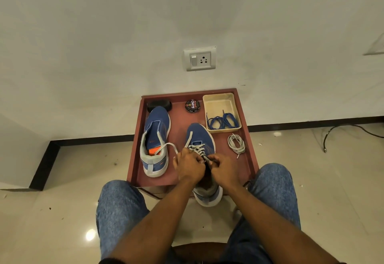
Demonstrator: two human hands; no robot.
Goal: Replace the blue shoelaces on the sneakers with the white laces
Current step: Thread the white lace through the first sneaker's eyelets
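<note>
Two blue sneakers sit on a reddish-brown tray table (178, 135). The right sneaker (200, 137) has a white lace (197, 148) criss-crossed through its eyelets; its heel overhangs the near edge. My left hand (189, 165) and my right hand (221, 166) meet over its tongue, each gripping a strand of that lace. One loose end arcs left over the left sneaker (154, 139), which has no lace. A coiled white lace (236, 144) lies to the right. The blue laces (222, 121) rest in a beige tray (220, 99).
A round shoe-polish tin (192, 106) and a black brush (159, 106) stand at the table's back. The white wall with a socket (200, 58) is right behind. My knees in jeans flank the near edge. A black cable (342, 129) lies on the floor at right.
</note>
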